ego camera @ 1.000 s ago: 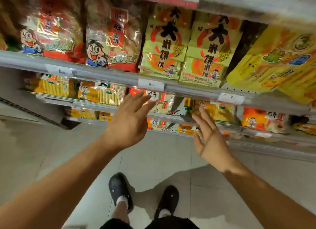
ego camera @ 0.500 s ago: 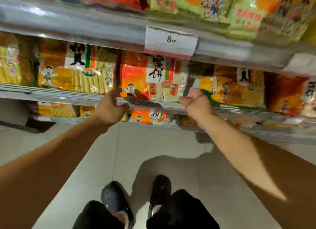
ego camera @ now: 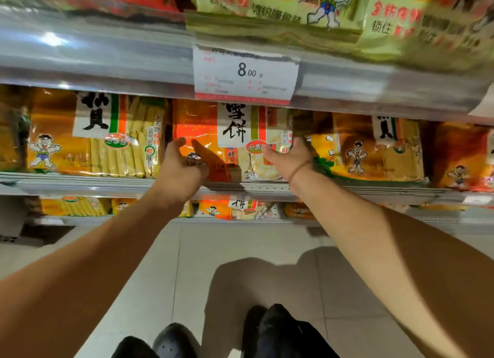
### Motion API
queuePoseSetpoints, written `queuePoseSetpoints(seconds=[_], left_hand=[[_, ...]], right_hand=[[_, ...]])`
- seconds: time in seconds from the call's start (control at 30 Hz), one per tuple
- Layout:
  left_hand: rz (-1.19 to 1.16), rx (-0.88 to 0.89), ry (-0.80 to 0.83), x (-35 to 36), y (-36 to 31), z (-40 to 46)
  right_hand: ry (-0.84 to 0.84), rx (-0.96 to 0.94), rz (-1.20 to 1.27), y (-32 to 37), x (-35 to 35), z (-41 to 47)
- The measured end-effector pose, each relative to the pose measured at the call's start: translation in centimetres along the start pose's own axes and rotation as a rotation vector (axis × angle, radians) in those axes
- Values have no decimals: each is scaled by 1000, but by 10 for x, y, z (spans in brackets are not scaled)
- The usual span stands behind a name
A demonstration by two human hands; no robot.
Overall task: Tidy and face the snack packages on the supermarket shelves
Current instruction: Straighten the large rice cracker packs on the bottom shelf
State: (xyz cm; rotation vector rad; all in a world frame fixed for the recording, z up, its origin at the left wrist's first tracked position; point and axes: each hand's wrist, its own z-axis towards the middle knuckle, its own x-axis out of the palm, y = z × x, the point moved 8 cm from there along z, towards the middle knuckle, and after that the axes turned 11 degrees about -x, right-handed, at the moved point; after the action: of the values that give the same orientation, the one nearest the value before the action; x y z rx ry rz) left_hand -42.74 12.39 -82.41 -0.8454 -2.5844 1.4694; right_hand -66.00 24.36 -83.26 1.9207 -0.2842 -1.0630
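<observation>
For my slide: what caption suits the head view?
Both hands flank an orange rice cracker pack under the 8.00 price tag.

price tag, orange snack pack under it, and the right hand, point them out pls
price tag [ego camera: 244, 74], head view, on the printed 8.00
orange snack pack [ego camera: 195, 125], head view, on its upper left orange panel
right hand [ego camera: 290, 158], head view, on the back of the hand

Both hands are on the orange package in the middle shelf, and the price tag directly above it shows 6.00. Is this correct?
Not quite. The head view shows the price tag reading 8.00, not 6.00. The rest holds: the left hand and right hand are on the orange package on the middle shelf.
</observation>
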Motion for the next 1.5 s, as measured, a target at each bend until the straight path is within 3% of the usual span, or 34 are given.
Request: queuePoseSetpoints(seconds=[0.2,0.37,0.47,0.6,0.7,0.77,1.0,1.13,1.3,1.5], left_hand=[[-202,-20,-113,-21,-14,-20],[-149,-45,-296,-55,-2,-58],[92,-108,-294,-67,4,-86],[81,-303,16,-63,22,-133],[231,-319,266,-51,24,-169],[340,-312,350,-39,22,-192],[553,-115,587,48,-21,-265],[682,46,735,121,-54,-306],[819,281,829,220,-87,-370],[837,348,957,343,-101,-451]], right_hand=[[-31,-41,20,19,-30,-16],[31,0,227,16,-40,-84],[31,-2,225,14,-59,-139],[76,139,35,8,-89,-216],[45,231,66,3,-112,-279],[-20,280,84,-1,-133,-321],[-310,433,288,-30,-210,-440],[-497,426,408,-45,-261,-477],[-581,450,571,-80,-330,-512],[-761,416,621,-131,-435,-530]])
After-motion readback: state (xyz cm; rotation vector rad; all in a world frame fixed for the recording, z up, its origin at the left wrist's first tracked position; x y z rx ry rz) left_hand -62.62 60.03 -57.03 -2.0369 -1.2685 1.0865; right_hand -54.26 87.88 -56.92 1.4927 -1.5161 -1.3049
